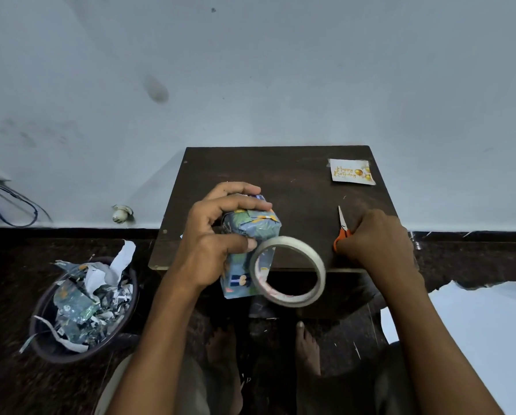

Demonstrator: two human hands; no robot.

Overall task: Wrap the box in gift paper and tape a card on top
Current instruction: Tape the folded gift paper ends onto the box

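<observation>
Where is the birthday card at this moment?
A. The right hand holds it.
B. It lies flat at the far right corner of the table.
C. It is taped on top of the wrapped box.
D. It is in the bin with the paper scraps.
B. The birthday card lies flat at the far right corner of the table, apart from the wrapped box that the left hand holds, while the right hand is on the scissors.

The card (351, 172) on the table (295, 187) reads "Happy Birthday" in gold script.

bin (41, 339): paper scraps, floor left | cable (8, 211): by wall, far left
</observation>
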